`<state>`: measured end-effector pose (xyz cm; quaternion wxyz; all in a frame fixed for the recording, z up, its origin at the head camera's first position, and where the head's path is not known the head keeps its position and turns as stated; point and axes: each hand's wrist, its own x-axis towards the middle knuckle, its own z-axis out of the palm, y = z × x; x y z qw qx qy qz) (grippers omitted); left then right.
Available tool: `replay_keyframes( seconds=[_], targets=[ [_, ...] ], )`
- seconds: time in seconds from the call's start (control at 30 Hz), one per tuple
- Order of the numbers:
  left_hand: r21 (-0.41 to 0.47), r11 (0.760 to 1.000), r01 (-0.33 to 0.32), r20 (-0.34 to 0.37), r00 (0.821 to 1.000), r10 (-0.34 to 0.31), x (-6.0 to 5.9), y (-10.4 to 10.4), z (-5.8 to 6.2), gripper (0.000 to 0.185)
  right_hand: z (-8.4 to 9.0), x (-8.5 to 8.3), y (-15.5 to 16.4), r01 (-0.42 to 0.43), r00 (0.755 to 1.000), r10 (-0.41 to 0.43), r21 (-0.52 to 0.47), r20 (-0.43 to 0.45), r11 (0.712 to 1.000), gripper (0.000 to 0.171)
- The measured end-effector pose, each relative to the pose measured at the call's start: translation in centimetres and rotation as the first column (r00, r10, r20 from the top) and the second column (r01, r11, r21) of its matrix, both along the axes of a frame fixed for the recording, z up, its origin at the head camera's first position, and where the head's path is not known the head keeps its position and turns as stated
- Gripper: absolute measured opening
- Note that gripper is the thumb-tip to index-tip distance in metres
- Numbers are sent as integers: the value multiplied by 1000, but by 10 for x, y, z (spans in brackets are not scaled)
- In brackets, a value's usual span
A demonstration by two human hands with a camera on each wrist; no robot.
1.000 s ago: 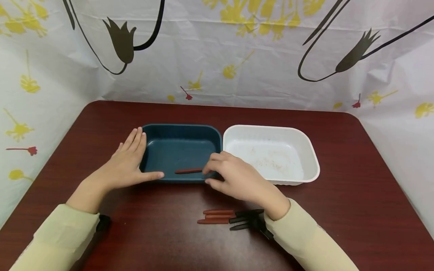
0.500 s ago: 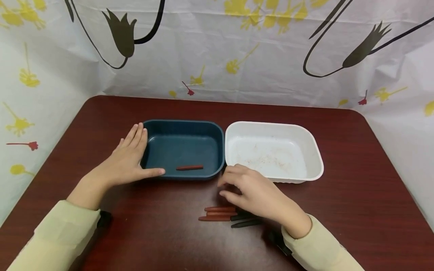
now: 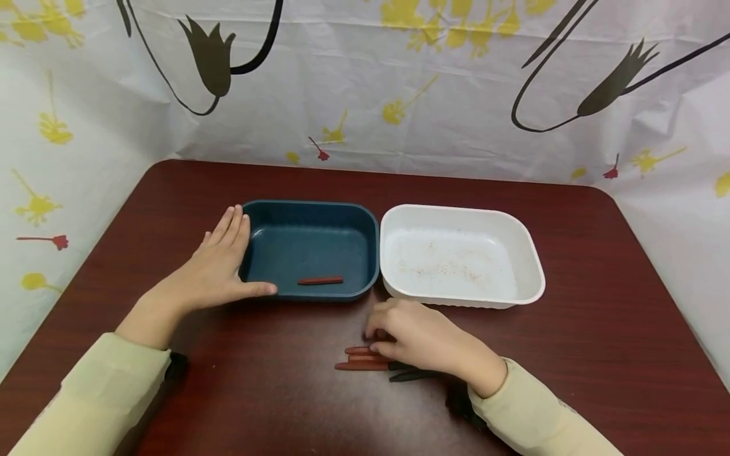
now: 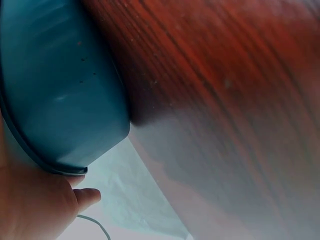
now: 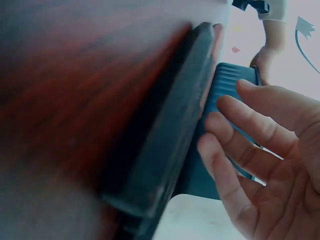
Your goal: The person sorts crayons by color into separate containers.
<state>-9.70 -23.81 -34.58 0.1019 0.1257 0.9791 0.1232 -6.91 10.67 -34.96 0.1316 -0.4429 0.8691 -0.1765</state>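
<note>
My left hand (image 3: 213,269) lies along the left side of a dark blue tray (image 3: 310,296), fingers straight, thumb on the front rim. A single brown crayon (image 3: 320,280) lies inside that tray near its front wall. On the table in front of the trays are several brown crayons (image 3: 362,366) and, beside them, black crayons (image 3: 412,375). Over this group hovers my right hand (image 3: 419,335), partly hiding it. The right wrist view shows that hand's fingers (image 5: 240,135) loosely bent with nothing between them, next to a large-looking black crayon (image 5: 167,125).
A white tray (image 3: 530,297) with brownish specks on its floor stands against the right side of the blue one. Behind the dark red wooden table (image 3: 274,405) hangs a white patterned sheet (image 3: 353,82).
My right hand has withdrawn from the blue tray's front right corner, leaving the brown crayon inside, and has come back and down over the crayons on the table. My left hand stays at the tray.
</note>
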Motion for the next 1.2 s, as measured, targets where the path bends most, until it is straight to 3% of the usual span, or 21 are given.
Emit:
replay_keyframes(
  seconds=[0.37,0.73,0.93,1.2],
  targets=[
    [2,1000,-4,-10,1000,4,2,-2,-3,132,-4,-5,-6,-4,995,-8,121,95,993,13],
    [0,1000,13,-18,1000,-13,1,-1,-3,131,-3,-6,-8,-15,993,0,130,119,991,24],
    [-6,1000,12,-23,1000,-12,1,0,-3,131,0,-7,-6,15,995,-26,108,101,994,22],
    [-3,1000,15,-22,1000,-15,0,0,-3,131,13,-4,-9,2,1000,-2,20,-8,1000,10]
  ],
)
